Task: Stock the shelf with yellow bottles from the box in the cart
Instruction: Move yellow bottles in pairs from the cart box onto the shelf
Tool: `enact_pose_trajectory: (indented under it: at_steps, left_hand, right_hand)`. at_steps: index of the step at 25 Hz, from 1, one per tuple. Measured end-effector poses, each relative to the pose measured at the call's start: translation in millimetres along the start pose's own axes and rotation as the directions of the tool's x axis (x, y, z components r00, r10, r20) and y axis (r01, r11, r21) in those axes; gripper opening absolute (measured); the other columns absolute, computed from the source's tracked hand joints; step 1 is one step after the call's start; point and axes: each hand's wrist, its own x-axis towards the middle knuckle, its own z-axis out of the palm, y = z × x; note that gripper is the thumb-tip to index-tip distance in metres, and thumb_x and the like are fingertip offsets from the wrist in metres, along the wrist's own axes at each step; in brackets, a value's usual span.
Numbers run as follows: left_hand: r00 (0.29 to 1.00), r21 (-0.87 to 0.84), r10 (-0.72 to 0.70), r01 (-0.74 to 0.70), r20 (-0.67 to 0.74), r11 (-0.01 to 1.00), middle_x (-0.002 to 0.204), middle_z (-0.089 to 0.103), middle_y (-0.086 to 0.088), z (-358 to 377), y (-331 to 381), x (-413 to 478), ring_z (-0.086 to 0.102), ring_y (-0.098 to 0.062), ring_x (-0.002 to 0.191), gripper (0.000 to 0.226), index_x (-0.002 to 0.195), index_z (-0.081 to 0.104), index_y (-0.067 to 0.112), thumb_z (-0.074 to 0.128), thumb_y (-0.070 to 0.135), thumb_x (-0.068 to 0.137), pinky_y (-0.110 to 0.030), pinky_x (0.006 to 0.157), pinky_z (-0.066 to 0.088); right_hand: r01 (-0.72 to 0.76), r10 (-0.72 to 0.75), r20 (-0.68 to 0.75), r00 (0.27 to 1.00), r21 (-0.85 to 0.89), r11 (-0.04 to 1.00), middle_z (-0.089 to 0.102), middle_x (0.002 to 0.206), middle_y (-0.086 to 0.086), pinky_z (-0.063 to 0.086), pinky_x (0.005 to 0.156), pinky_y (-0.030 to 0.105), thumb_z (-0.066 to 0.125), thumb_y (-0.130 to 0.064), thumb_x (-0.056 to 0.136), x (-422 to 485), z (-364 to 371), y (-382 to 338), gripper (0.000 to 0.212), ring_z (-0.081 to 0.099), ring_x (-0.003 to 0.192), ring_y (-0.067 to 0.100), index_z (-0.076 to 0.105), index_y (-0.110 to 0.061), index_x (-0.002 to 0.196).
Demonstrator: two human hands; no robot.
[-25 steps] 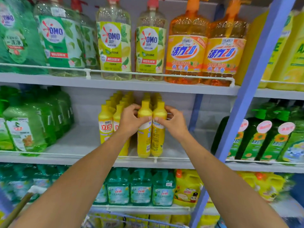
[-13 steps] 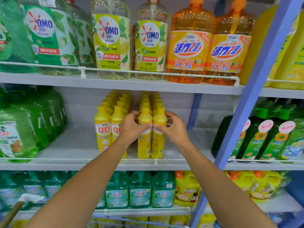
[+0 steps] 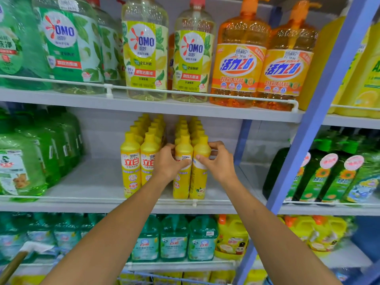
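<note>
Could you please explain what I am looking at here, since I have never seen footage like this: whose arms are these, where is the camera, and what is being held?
There is no machine here. The camera sits on a person's head and looks forward and down, so the two bare arms reaching in from below are that person's own. They face a shop shelf holding rows of small yellow bottles. The left hand grips the front bottle of one row, and the right hand grips its neighbour; both bottles stand upright at the shelf's front rail. Beside them are big green bottles. Above are orange pump bottles. The box and cart are not clearly visible.
</note>
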Motion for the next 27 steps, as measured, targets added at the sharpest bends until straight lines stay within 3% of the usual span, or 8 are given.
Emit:
enact_pose_trajectory:
  at_steps: [3, 6, 13, 17, 19, 23, 27]
  left_hand:
    - [0.999, 0.007, -0.006, 0.006, 0.032, 1.000, 0.104, 0.074, -0.001, 0.9, 0.0, -3.9, 0.071, -0.016, 0.091, 0.056, 0.112, 0.066, 0.015, 0.093, 0.028, 0.065, -0.041, 0.084, 0.060]
    - [0.998, 0.005, -0.015, 0.015, 0.064, 1.000, 0.110, 0.073, -0.003, 2.9, -6.6, -9.0, 0.071, -0.019, 0.097, 0.059, 0.117, 0.062, 0.015, 0.092, 0.020, 0.067, -0.045, 0.087, 0.060]
    - [0.997, 0.027, -0.044, 0.046, -0.057, 0.999, 0.106, 0.073, 0.000, 15.8, -11.5, -13.7, 0.070, -0.018, 0.095, 0.061, 0.114, 0.063, 0.018, 0.094, 0.029, 0.063, -0.043, 0.084, 0.060]
    - [0.997, -0.006, -0.068, 0.069, 0.037, 0.998, 0.111, 0.071, 0.001, 18.4, -24.7, -25.0, 0.069, -0.018, 0.100, 0.065, 0.123, 0.061, 0.016, 0.092, 0.019, 0.066, -0.034, 0.086, 0.058]
    - [0.997, -0.014, -0.074, 0.075, 0.023, 0.997, 0.113, 0.071, -0.001, 21.3, -30.1, -30.6, 0.068, -0.016, 0.099, 0.066, 0.126, 0.061, 0.013, 0.091, 0.017, 0.068, -0.030, 0.084, 0.056]
    - [0.995, 0.035, -0.080, 0.082, -0.054, 0.996, 0.110, 0.072, -0.001, 29.8, -34.4, -31.4, 0.069, -0.018, 0.097, 0.066, 0.120, 0.060, 0.017, 0.094, 0.030, 0.064, -0.041, 0.082, 0.060]
    - [0.996, 0.010, -0.087, 0.088, -0.018, 0.996, 0.110, 0.070, 0.004, 31.2, -41.7, -35.7, 0.068, -0.014, 0.098, 0.068, 0.120, 0.060, 0.020, 0.093, 0.033, 0.062, -0.039, 0.083, 0.060]
  right_hand:
    - [0.015, -0.014, -0.021, 1.000, 0.042, 0.999, 0.067, 0.113, -0.005, 0.057, 0.087, 0.025, 0.085, -0.030, 0.080, -7.7, 2.8, 4.1, 0.056, 0.066, 0.101, 0.009, 0.058, -0.015, 0.127]
    - [0.033, -0.032, -0.012, 0.999, 0.089, 0.995, 0.067, 0.113, -0.009, 0.054, 0.090, 0.019, 0.083, -0.024, 0.083, -12.7, 2.4, 8.9, 0.054, 0.064, 0.101, -0.002, 0.058, -0.017, 0.130]
    - [-0.024, 0.028, -0.104, 0.994, 0.034, 0.999, 0.068, 0.118, -0.001, 0.059, 0.089, 0.034, 0.086, -0.042, 0.076, -10.3, 15.1, 19.6, 0.060, 0.066, 0.104, 0.009, 0.061, -0.021, 0.127]
    - [-0.072, 0.073, -0.005, 0.997, 0.111, 0.991, 0.070, 0.122, -0.001, 0.057, 0.095, 0.034, 0.087, -0.030, 0.077, -27.3, 20.8, 36.4, 0.067, 0.066, 0.108, 0.010, 0.056, -0.020, 0.136]
    - [-0.103, 0.109, -0.050, 0.993, 0.118, 0.988, 0.070, 0.121, -0.002, 0.057, 0.094, 0.032, 0.089, -0.029, 0.075, -31.6, 26.7, 41.4, 0.069, 0.067, 0.105, 0.009, 0.057, -0.018, 0.134]
    - [-0.149, 0.152, -0.154, 0.976, 0.030, 0.988, 0.069, 0.117, -0.003, 0.057, 0.088, 0.030, 0.091, -0.045, 0.068, -28.5, 36.0, 39.2, 0.072, 0.066, 0.101, 0.010, 0.058, -0.019, 0.126]
    - [-0.158, 0.160, -0.016, 0.987, 0.085, 0.984, 0.064, 0.124, -0.004, 0.055, 0.093, 0.031, 0.086, -0.048, 0.073, -40.5, 35.4, 57.0, 0.074, 0.064, 0.109, 0.010, 0.057, -0.019, 0.134]
